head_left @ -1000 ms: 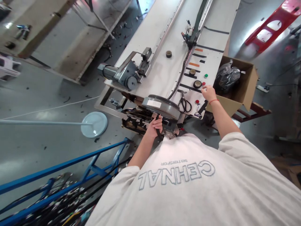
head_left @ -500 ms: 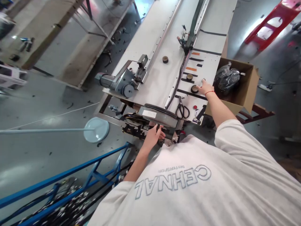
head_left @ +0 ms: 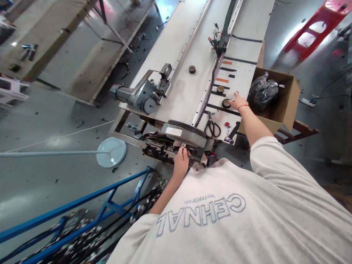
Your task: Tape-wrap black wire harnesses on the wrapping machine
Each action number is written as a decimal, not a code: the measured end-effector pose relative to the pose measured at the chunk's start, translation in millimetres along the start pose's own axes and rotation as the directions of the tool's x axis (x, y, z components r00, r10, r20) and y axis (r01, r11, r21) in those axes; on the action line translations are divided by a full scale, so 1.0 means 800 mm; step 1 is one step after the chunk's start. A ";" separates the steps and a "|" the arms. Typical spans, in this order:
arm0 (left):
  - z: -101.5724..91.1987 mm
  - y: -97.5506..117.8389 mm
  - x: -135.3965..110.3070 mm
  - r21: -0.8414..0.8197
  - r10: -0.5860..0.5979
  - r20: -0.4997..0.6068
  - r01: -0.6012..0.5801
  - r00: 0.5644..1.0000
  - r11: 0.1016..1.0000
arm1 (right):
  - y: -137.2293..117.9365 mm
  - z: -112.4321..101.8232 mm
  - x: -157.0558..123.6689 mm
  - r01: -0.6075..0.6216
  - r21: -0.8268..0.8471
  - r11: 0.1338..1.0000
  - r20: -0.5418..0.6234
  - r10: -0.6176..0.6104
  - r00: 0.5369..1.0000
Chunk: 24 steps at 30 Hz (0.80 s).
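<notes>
Right hand point(head_left: 238, 102) nearer three tape rolls point(head_left: 220, 89)

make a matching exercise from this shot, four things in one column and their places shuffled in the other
Things: 1 scissors; 2 black bag; 3 white disc; 4 right hand
Places: a on the floor; b in the cardboard box; c next to a dark roll, farther up the bench; d lying on the bench near its front end
Pairs: 1-d; 2-b; 3-a; 4-c

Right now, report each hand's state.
Left hand: pressed in under the grey disc; grip cannot be told.
Right hand: open, fingertips on the white table beside a tape roll.
</notes>
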<state>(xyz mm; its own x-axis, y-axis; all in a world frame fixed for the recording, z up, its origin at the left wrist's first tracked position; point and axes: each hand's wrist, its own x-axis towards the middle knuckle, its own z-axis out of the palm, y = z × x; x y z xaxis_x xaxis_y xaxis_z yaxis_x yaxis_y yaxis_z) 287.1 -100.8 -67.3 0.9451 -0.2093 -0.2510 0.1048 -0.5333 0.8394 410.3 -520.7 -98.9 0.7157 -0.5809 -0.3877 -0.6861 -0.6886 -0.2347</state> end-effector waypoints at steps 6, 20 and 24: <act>-0.011 -0.018 -0.022 0.013 -0.078 0.017 0.078 0.997 0.997 | 0.001 -0.005 0.001 0.011 0.018 1.000 -0.003 -0.011 1.000; -0.013 -0.048 -0.030 -0.217 -0.045 0.117 0.070 0.992 0.974 | -0.030 -0.026 -0.045 0.249 0.259 0.933 -0.313 -0.163 0.936; -0.018 -0.030 -0.006 -0.233 -0.034 0.003 0.034 0.999 0.972 | -0.069 0.025 -0.210 0.615 0.428 0.662 -0.433 -0.448 0.782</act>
<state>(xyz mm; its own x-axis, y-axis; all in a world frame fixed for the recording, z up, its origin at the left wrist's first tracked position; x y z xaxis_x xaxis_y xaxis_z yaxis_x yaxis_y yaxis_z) 284.8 -75.1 -79.4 0.9402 -0.1932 -0.2807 0.2057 -0.3349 0.9195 325.6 -376.3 -38.9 0.9237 -0.3340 0.1875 -0.0695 -0.6275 -0.7755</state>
